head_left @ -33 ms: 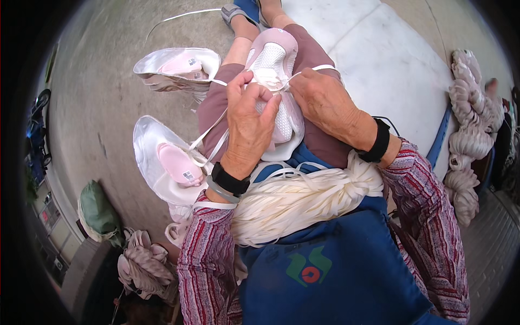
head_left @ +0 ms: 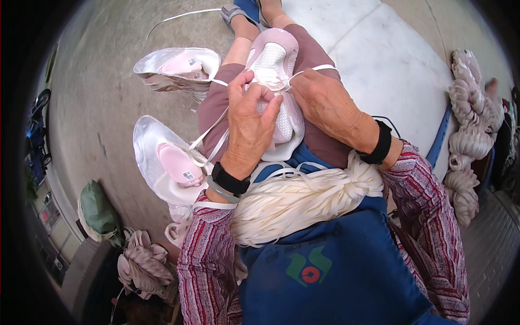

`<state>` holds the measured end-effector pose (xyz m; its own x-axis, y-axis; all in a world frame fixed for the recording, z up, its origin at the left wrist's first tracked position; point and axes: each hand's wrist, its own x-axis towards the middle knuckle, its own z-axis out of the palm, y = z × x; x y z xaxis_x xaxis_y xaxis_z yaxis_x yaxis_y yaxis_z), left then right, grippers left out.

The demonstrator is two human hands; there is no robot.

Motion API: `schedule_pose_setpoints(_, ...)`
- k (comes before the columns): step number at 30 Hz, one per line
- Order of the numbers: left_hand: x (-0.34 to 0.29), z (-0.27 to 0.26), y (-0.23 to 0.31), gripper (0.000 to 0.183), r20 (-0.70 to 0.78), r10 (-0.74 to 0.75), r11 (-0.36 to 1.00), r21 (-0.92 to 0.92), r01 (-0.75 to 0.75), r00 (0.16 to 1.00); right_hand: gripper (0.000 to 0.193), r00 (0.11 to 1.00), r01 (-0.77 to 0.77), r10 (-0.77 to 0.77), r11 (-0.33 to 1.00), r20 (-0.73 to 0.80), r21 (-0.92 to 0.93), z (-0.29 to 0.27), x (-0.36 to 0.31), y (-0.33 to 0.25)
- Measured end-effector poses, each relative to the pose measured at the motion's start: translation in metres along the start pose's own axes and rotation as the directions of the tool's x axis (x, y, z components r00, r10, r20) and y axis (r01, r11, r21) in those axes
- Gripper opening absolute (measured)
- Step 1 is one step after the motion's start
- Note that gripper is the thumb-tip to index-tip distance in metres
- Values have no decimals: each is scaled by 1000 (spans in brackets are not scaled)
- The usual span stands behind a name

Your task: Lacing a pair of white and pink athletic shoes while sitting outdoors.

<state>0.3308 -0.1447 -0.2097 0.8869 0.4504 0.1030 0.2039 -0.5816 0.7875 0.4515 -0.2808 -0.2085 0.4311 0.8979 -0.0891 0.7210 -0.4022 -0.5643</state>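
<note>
A pink and white mesh shoe upper (head_left: 272,53) lies across my lap, its pink toe end pointing away from me. My left hand (head_left: 249,116) is closed on the upper's near left edge, thumb and fingers pressed together at its middle. On the right, my right hand (head_left: 327,103) pinches a white flat shoelace (head_left: 326,67) close to the upper's eyelet area. The lace's tip is hidden by my fingers. More white lace (head_left: 218,147) hangs beside my left wrist. A thick bundle of cream laces (head_left: 298,197) rests on my lap over a blue apron (head_left: 336,260).
To the left stand two stacks of uppers, a farther stack (head_left: 176,65) and a nearer one (head_left: 176,162). Bundled uppers (head_left: 146,265) sit at the lower left near a green sack (head_left: 99,211). A white slab (head_left: 395,70) lies at the right, with another bundle of uppers (head_left: 471,124) beyond it.
</note>
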Motion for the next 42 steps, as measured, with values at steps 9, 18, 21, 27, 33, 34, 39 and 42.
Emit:
schedule_pose_setpoints(9,1,0,5,20,22,-18,1000,5,18,1000,37,999,-40,40,999,-18,4,-16,-16,-29)
schedule_pose_setpoints(18,0,2,4,20,13,-4,1000,-3,4,1000,24,989,-138,140,989,45,-53,-11,-3,-32)
schedule_pose_setpoints(21,-1,3,5,20,24,-3,1000,1,3,1000,21,996,-89,91,994,21,-56,-7,-4,-21)
schedule_pose_setpoints(27,-3,3,4,22,49,46,998,37,-47,998,17,980,126,-115,991,165,-53,-9,-1,-5)
schedule_pose_setpoints(33,-3,5,4,22,65,72,995,63,-76,995,15,986,86,-89,996,141,27,-4,-5,-5)
schedule_pose_setpoints(34,-3,6,4,22,68,76,994,74,-81,995,15,989,88,-89,996,116,11,-2,-8,-8)
schedule_pose_setpoints(39,-2,8,4,20,59,61,997,44,-64,996,14,996,72,-72,997,53,10,-2,-11,-14)
schedule_pose_setpoints(42,-2,8,5,17,40,72,997,26,-73,997,13,996,39,-42,999,81,37,-3,-9,-12)
